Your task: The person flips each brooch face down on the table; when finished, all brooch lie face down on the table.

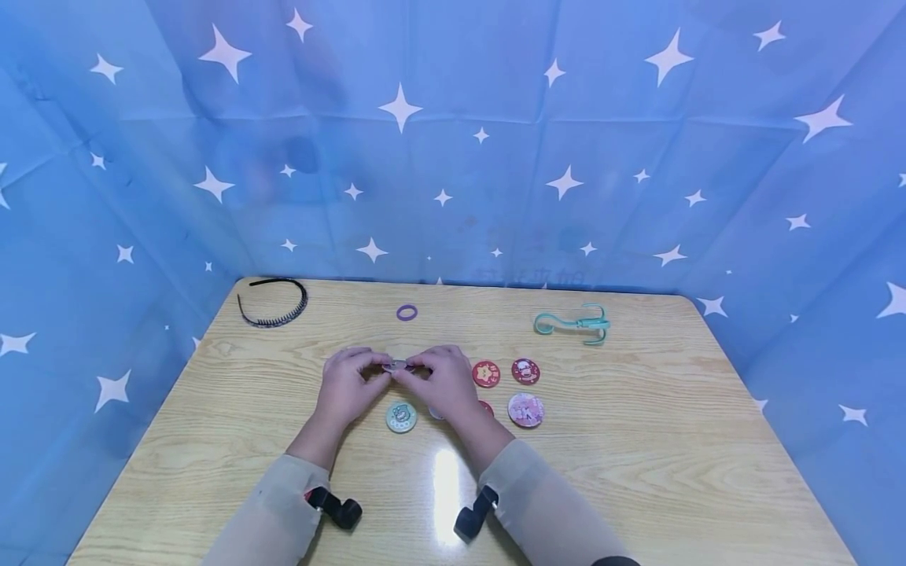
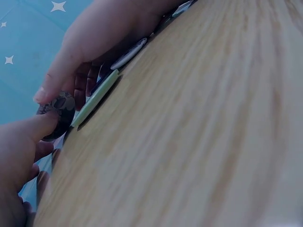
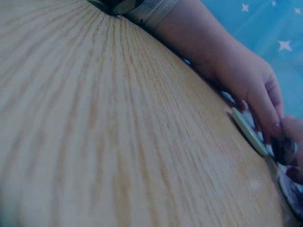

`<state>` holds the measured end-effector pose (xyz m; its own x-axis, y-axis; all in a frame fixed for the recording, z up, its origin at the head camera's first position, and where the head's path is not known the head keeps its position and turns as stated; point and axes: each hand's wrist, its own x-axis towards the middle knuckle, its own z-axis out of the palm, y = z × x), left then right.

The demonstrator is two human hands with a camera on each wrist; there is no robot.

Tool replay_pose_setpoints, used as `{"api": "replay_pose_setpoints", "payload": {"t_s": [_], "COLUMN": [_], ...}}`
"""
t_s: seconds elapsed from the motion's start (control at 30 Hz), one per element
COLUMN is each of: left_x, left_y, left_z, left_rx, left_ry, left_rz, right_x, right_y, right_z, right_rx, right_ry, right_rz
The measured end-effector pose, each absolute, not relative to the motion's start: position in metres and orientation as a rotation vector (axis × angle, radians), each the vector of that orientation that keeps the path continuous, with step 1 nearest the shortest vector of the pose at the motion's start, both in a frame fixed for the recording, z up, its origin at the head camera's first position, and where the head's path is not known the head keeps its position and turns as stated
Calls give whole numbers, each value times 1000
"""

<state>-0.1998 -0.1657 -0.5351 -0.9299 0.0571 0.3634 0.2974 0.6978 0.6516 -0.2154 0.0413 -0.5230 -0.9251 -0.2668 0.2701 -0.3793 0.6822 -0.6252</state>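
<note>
Both hands meet at the middle of the table over a small dark round badge (image 2: pixel 66 111), which stands tilted on edge. My left hand (image 1: pixel 347 385) pinches its left side between thumb and fingers. From the other side my right hand (image 1: pixel 446 381) pinches it too. In the head view only a thin, greyish part of the badge shows between the fingertips. Just below the hands lies a pale green badge (image 1: pixel 401 417), flat on the table. The right hand and forearm partly cover a light badge (image 1: pixel 435 413) and a red badge (image 1: pixel 487 408).
To the right lie a red badge with a star (image 1: pixel 486 373), another red badge (image 1: pixel 526 371) and a pink badge (image 1: pixel 526 409). Farther back are a black toothed headband (image 1: pixel 283 318), a purple hair tie (image 1: pixel 406 313) and a teal hook-like item (image 1: pixel 580 323). A starry blue curtain hangs behind the table.
</note>
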Motion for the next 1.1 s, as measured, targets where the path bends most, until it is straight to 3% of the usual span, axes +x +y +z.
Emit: {"api": "replay_pose_setpoints", "payload": {"t_s": [1.1], "left_x": [-199], "left_y": [-170], "left_z": [-531], "left_rx": [-355], "left_ry": [-2734], "left_rz": [-1023], "right_x": [-216], "right_y": [44], "right_z": [-523], "right_rx": [710], "right_ry": [-2798], "right_rz": [880]}}
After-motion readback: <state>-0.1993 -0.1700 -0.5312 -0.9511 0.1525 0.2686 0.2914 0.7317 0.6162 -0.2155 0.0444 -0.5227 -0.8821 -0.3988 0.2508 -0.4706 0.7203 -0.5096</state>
